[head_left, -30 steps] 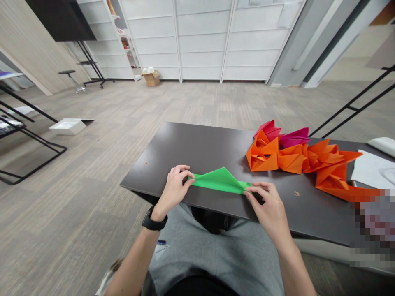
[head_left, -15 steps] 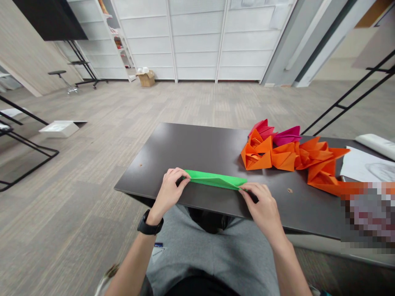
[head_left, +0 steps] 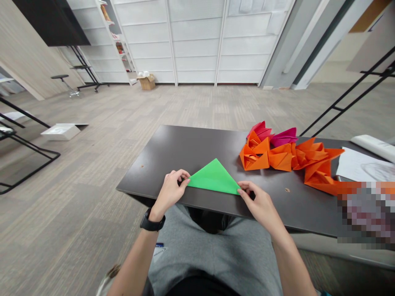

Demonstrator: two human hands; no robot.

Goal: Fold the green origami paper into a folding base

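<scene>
Carpet point(head_left: 197, 107), cardboard box point(head_left: 147, 83) with white contents point(head_left: 142, 74), hands point(head_left: 169, 190) point(head_left: 261, 203) holding green paper point(head_left: 213, 179)

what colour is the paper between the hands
Bright green folded paper, clearest in the head view.

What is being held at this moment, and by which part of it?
A green paper triangle, held at its two base corners: the left hand pinches the left corner, the right hand the right corner.
</scene>
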